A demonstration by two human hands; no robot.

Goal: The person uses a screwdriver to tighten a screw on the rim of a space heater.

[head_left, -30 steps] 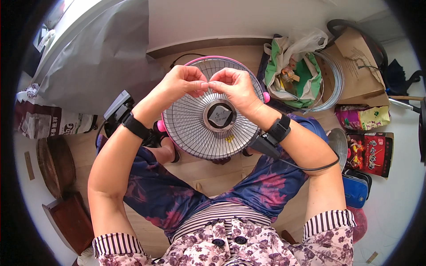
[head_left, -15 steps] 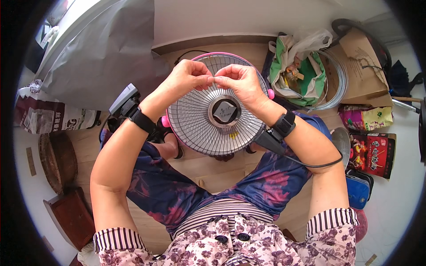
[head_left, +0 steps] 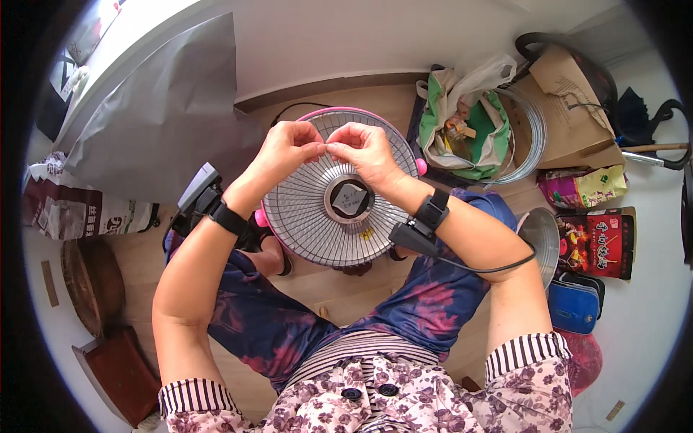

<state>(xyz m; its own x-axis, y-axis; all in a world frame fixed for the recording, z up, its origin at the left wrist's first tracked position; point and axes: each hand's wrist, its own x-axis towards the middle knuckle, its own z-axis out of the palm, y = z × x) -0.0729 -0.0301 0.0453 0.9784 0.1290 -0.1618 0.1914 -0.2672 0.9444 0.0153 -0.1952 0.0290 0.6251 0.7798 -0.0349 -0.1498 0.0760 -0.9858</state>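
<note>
Two closed pinches: left hand (head_left: 290, 149), right hand (head_left: 364, 154), close together over round wire grille (head_left: 317, 220); anything held, cannot tell.

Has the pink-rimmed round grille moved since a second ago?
No, not visibly: the pink-rimmed round grille keeps its place, left of the green bag; only the view as a whole has shifted.

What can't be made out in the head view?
In the head view:
Anything between left hand and right hand: too small, masked by fingers.
Beneath round grille: mostly covered by it.
Bottom of green bag: under its contents.
Pink thing, lower right: partly behind right sleeve.
</note>
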